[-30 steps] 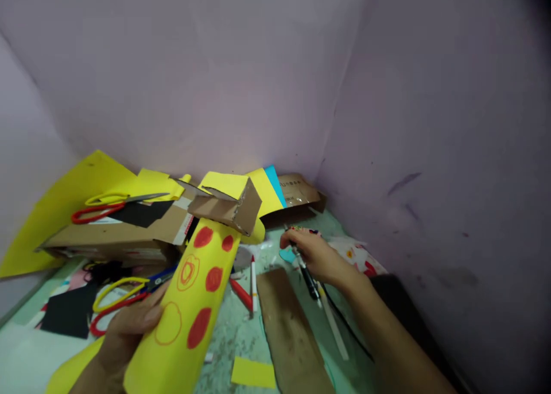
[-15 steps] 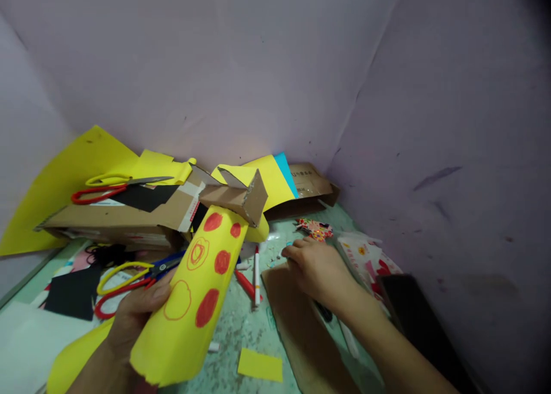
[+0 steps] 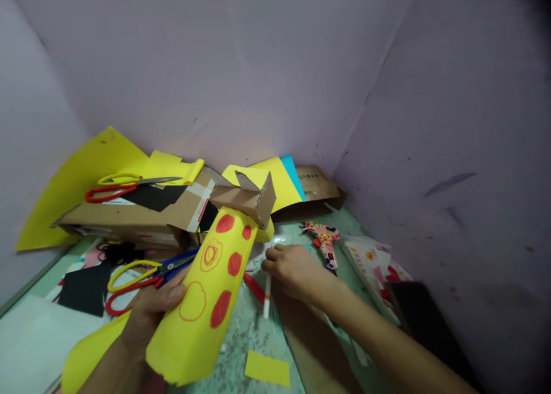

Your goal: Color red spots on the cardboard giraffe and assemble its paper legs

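My left hand (image 3: 157, 311) is wrapped round a yellow paper tube (image 3: 202, 308) and holds it tilted. Red spots, some filled and some only outlined, cover the tube, and a folded cardboard piece (image 3: 241, 200) with pointed flaps sits at its upper end. The thumb lies along the tube's left side. Over the table, my right hand (image 3: 290, 270) pinches a white marker (image 3: 267, 296) near its upper end. Behind that marker a red marker (image 3: 254, 289) lies partly hidden by the tube. A cardboard strip (image 3: 312, 342) runs beneath my right forearm.
Two pairs of scissors, one on the box (image 3: 129, 219) and blue-bladed scissors (image 3: 161, 267) below, lie left. A flower-patterned glue gun (image 3: 323, 240), a plastic packet (image 3: 370, 267) and a dark slab (image 3: 424, 319) are right. A yellow paper scrap (image 3: 267, 369) lies in front.
My right hand has moved left and nearer from the cardboard strip's far end, and its fingers have closed on the white marker. More of the glue gun shows. The view has shifted slightly left.
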`<move>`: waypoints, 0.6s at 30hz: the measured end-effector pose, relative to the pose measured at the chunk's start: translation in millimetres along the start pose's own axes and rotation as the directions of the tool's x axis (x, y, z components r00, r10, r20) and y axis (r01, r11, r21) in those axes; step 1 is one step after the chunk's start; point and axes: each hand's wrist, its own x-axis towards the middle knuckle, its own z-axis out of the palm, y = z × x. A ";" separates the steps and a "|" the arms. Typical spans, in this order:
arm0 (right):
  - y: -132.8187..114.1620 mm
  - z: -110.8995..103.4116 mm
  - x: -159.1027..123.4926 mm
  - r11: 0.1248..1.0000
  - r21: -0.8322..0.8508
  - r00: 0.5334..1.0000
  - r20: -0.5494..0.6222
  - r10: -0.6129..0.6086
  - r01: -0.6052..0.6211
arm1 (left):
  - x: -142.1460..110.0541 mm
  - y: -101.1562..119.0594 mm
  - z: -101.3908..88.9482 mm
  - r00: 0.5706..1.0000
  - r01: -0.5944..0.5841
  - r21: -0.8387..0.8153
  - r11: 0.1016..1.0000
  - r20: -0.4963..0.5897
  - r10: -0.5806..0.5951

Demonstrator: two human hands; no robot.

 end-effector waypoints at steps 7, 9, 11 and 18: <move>-16.6 -41.0 -51.8 0.844 0.529 0.733 -0.540 0.413 -0.086 | 10.3 -11.9 18.2 0.998 -0.043 0.031 0.999 0.044 0.042; -30.4 -43.7 -53.0 0.676 0.733 0.626 -0.562 0.541 0.075 | 12.5 -17.5 21.0 0.997 -0.050 0.015 0.999 0.057 0.049; -44.0 -44.8 -50.6 0.585 0.778 0.589 -0.588 0.554 0.227 | 14.0 -22.7 21.5 0.997 -0.060 0.010 0.998 0.042 0.060; -48.6 -35.6 -38.8 0.724 0.670 0.679 -0.455 0.576 -0.165 | 3.9 -12.0 18.5 0.992 -0.028 -0.040 0.999 -0.127 0.023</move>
